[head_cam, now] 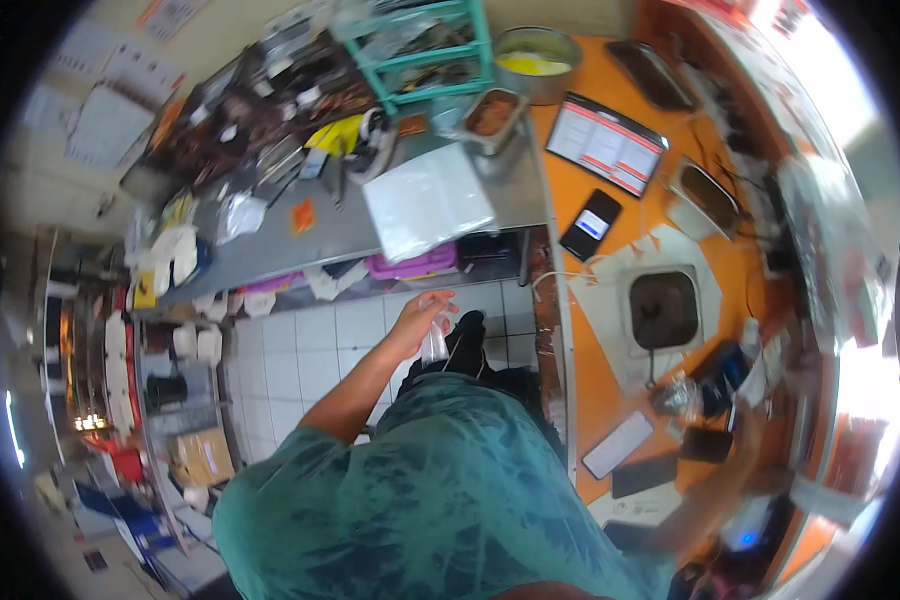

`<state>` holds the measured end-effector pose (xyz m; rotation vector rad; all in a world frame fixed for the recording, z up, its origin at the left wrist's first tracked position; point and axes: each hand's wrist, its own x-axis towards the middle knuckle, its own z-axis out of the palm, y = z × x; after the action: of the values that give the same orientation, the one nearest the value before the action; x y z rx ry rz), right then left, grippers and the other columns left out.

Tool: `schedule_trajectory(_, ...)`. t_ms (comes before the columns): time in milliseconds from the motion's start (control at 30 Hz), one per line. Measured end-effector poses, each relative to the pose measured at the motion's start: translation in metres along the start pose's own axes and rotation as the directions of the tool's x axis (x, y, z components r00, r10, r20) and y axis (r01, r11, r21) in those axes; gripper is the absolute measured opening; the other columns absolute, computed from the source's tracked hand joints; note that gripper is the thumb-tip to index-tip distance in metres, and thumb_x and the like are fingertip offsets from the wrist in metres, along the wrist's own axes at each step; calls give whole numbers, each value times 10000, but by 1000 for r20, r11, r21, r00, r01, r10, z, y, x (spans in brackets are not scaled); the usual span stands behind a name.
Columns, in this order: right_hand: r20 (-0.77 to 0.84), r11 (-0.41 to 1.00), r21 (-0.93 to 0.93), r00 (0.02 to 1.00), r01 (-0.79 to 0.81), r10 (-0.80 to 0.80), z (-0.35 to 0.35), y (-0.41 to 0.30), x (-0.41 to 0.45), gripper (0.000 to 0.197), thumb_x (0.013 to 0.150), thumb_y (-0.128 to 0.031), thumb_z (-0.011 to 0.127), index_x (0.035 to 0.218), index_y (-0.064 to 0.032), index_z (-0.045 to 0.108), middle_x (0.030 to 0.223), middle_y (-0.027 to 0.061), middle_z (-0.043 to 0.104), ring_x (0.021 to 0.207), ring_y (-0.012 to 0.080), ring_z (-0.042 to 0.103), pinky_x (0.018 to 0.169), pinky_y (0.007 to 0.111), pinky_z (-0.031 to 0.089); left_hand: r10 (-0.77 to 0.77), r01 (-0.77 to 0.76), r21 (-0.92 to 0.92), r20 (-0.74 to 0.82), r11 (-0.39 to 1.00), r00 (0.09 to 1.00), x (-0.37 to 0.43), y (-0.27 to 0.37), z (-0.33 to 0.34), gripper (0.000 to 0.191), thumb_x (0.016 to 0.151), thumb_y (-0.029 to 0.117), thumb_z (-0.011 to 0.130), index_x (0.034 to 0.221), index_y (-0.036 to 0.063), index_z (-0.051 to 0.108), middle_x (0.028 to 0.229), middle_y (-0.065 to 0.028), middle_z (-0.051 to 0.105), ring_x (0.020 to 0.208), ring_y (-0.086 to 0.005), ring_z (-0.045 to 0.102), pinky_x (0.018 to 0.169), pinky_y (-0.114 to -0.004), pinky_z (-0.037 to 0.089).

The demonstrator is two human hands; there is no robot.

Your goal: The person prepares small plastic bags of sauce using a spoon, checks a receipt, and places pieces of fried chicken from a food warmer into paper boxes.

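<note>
My left hand (420, 322) is over the tiled floor, its fingers curled around a thin clear plastic bag (435, 343) that hangs beside my dark shoe. On the right, my right arm stretches across the orange counter (592, 300). My right hand (754, 409) is blurred among dark packets and a crumpled clear plastic bag (679, 397); whether it grips anything cannot be told. Near that arm lie a pale phone-like slab (618, 445) and a dark flat case (707, 444). A stack of clear plastic sheets or bags (429, 201) rests on the grey metal counter's edge.
The orange counter holds a metal container with dark contents (664, 309), a smartphone (591, 225), a printed sheet in a dark frame (606, 142) and a large metal pot (538, 64). Beside the pot stand a teal rack (431, 94) and a metal tray of brown powder (493, 118). Shelves line the left.
</note>
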<state>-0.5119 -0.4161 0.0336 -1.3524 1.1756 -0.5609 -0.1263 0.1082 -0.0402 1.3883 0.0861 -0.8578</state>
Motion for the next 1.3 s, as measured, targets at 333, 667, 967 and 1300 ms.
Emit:
schedule_trajectory(333, -276, 909, -395, 927, 130, -252, 12, -21, -86, 481, 866, -99, 617, 1328, -1, 530, 1156, 137, 631, 1081, 207, 585, 957, 343, 435, 175, -146, 97, -467, 985, 867, 72, 54, -176, 266, 959, 206, 571, 1183, 63, 573, 945, -93, 651, 657, -145, 594, 594, -290, 513)
schedule_trajectory(667, -119, 638, -758, 933, 137, -341, 73, -42, -120, 473, 843, -72, 627, 1300, 24, 544, 1142, 156, 644, 1053, 221, 608, 934, 343, 455, 382, 233, 672, -633, 703, 674, 198, 98, -236, 911, 839, 574, 621, 1460, 0, 279, 1384, -250, 408, 1257, -408, 428, 1041, -501, 363)
schedule_trajectory(967, -200, 461, -879, 785, 119, -586, 207, -156, -149, 380, 922, -222, 595, 1171, 65, 584, 1118, 244, 649, 983, 302, 651, 850, 357, 505, 435, 64, 517, -775, 854, 459, 172, 94, -228, 901, 882, 641, 518, 1465, 3, 265, 1438, -242, 335, 1335, -444, 307, 1117, -482, 252)
schedule_trajectory(1300, 500, 828, -117, 753, 548, -428, 559, -120, -189, 407, 873, -67, 642, 1234, 43, 488, 1108, 140, 616, 1029, 206, 602, 877, 330, 494, 423, -456, 144, 211, 879, 881, -52, 122, -213, 431, 1034, 339, 446, 1308, 23, 550, 1287, -98, 591, 1222, -178, 510, 1066, -357, 368)
